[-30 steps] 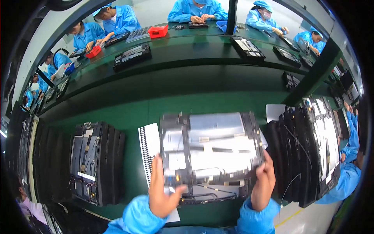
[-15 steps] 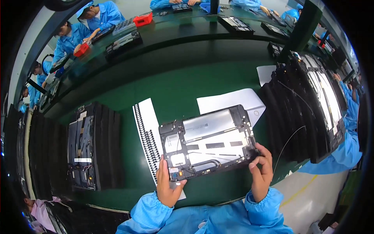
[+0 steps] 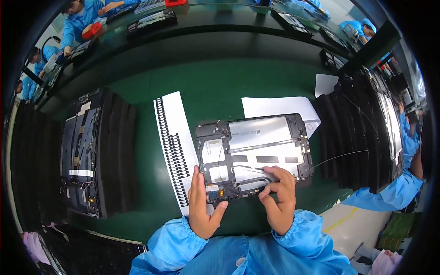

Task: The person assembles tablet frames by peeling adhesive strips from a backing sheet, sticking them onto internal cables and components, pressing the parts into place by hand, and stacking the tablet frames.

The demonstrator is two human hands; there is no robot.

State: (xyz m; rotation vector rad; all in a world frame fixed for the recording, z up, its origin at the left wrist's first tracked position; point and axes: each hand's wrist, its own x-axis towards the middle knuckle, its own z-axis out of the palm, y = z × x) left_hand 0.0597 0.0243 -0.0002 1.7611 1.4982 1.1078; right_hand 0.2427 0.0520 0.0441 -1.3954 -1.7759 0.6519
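An opened tablet [image 3: 270,158], its silvery battery and inner parts showing, lies in front of me at a slight tilt. My left hand [image 3: 203,208] grips its lower left corner, fingers along the left side and thumb at the bottom edge. Over the tablet's lower middle is my right hand [image 3: 280,197]; its fingers are curled, with the fingertips at a black cable [image 3: 254,182]. Whether anything small is pinched there is hidden. Left of the tablet lies a white sheet with rows of black stickers [image 3: 172,137], its lower end partly behind my left hand.
A stack of tablets with black foam [image 3: 82,151] stands at left, another such stack [image 3: 366,133] at right with a thin wire sticking out. White paper [image 3: 275,106] lies behind the tablet on the green table [image 3: 215,78]. Beyond a raised shelf [image 3: 220,43], people in blue work.
My right hand has left the tablet's right corner and moved left onto its lower middle. My left hand keeps its hold. The view has shifted slightly.
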